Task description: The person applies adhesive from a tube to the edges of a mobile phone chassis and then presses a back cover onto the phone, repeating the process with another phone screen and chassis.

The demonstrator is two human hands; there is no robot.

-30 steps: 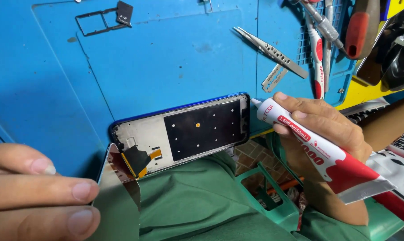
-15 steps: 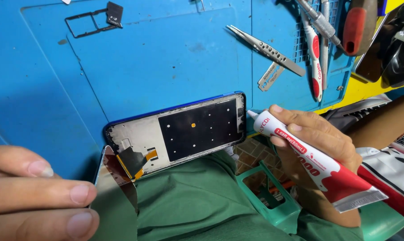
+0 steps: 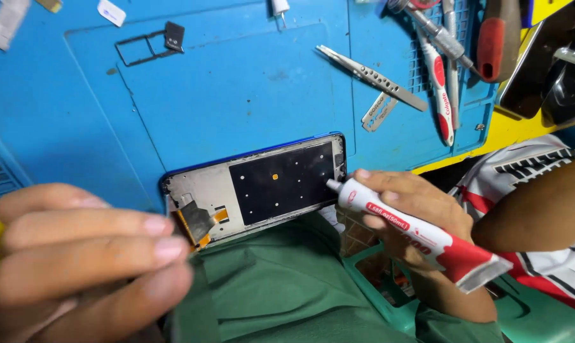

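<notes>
An opened phone frame (image 3: 281, 184) with a blue rim, a black inner plate and an orange flex cable (image 3: 198, 222) at its left end lies at the near edge of the blue work mat (image 3: 236, 95). My right hand (image 3: 414, 203) grips a red and white glue tube (image 3: 421, 235), and its nozzle touches the frame's lower right edge. My left hand (image 3: 77, 254) is blurred and very near the camera at the lower left, with its fingers stretched out together. A yellow patch shows at its left, and whether it holds anything is unclear.
Tweezers (image 3: 370, 76), a small metal pry blade (image 3: 379, 111), a red and white screwdriver (image 3: 441, 89) and a red-handled tool (image 3: 491, 38) lie on the mat's right part. A card tray (image 3: 147, 44) lies at the upper left. Green cloth (image 3: 281, 286) covers my lap.
The glue tube's nozzle has slid down along the phone frame's right edge toward its lower corner. My left hand has risen and fills more of the lower left view.
</notes>
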